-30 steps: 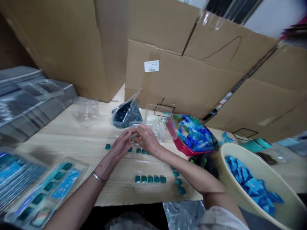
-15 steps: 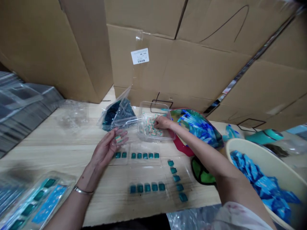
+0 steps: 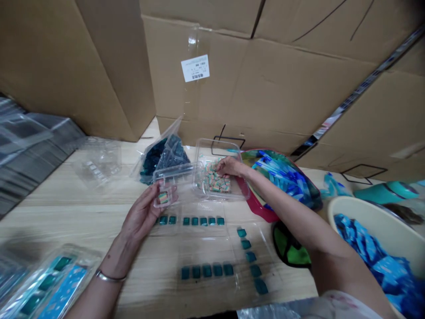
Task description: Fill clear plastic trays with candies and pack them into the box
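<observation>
- Teal square pieces (image 3: pixel 201 221) lie in rows on clear blister trays (image 3: pixel 202 230), just below your left hand (image 3: pixel 141 217).
- Your left hand is narrowly closed, holding a clear blister insert (image 3: pixel 174 179) by its corner; one striped orange-and-green piece (image 3: pixel 163 198) sits in the cell by your fingers.
- Your right hand (image 3: pixel 229 167) is curled, its fingers resting among striped pieces (image 3: pixel 212 177) in a clear plastic tub (image 3: pixel 217 148); it's hard to tell whether it grips one.
- A silver bangle (image 3: pixel 109 277) circles your left wrist.
- Beyond the tub, a plastic bag of dark teal pieces (image 3: pixel 162 159) leans against cardboard boxes (image 3: pixel 265 88).
- To your right, blue sachets (image 3: pixel 368 254) fill a cream basin (image 3: pixel 352 208).
</observation>
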Action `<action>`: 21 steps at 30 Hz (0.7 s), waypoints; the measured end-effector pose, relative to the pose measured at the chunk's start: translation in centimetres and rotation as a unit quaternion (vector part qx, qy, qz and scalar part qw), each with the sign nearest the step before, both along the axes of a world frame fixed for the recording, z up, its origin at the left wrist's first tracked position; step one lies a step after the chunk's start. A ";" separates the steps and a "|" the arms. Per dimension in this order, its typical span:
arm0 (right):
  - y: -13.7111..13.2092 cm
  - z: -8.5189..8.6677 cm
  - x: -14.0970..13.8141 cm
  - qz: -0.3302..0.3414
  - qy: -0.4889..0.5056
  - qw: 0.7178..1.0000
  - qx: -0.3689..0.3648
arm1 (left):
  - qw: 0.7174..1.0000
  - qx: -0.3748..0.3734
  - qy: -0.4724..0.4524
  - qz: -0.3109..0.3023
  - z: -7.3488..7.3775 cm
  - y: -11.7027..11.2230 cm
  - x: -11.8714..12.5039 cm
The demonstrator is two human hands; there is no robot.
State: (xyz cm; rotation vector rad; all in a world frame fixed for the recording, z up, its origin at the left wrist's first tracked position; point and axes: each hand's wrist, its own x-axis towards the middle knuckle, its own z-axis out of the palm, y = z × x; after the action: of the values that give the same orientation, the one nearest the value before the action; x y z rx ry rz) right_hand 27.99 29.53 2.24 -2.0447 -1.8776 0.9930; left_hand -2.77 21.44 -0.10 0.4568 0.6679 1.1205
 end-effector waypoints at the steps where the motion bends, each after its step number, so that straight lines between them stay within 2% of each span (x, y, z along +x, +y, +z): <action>1: 0.1 0.0 0.0 -0.012 0.024 1.000 -0.010 | 1.000 -0.001 -0.001 -0.001 0.0 0.0 0.0; 5: 0.3 -0.3 -0.4 -0.038 0.077 0.994 -0.072 | 1.000 0.002 0.005 -0.012 0.0 0.0 0.0; 8: 0.4 -0.5 -0.8 -0.041 0.063 0.993 -0.095 | 1.000 0.002 0.000 -0.015 -0.1 -0.1 0.0; 21: -0.4 0.0 -1.0 0.024 -0.049 0.998 -0.043 | 1.000 0.004 -0.021 -0.010 0.1 -0.2 0.2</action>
State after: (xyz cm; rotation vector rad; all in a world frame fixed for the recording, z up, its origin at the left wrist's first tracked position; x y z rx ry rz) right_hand 27.00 29.16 2.27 -2.1432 -1.9731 1.0183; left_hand -2.58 21.26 -0.02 0.4445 0.6213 1.1117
